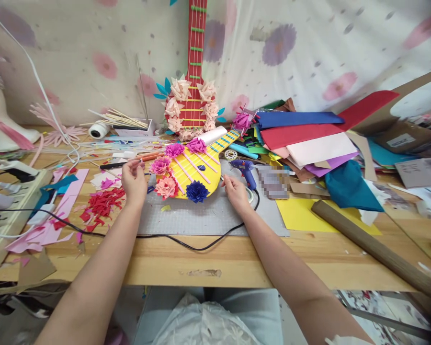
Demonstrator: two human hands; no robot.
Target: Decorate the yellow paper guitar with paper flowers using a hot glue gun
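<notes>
A yellow cardboard lute [197,168] with pink strips, pale strings and paper flowers lies over the grey cutting mat [215,225], its neck pointing up and to the right. A dark blue paper flower [197,191] sits at its lower edge, and a coral one [167,187] at its left. My left hand [134,182] is left of the pink flowers, thumb and fingers pinched together; what is in them is too small to tell. Beside the lute's right edge, my right hand [236,192] is also pinched, around something I cannot make out. Just behind it rests a blue glue gun [244,171].
A red lute [194,103] with peach flowers stands against the curtain. Coloured paper [319,139] is piled right, near a brown roll [373,247]. Red scraps [104,207] and a power strip [19,211] are left. A black cord [201,249] crosses the table front.
</notes>
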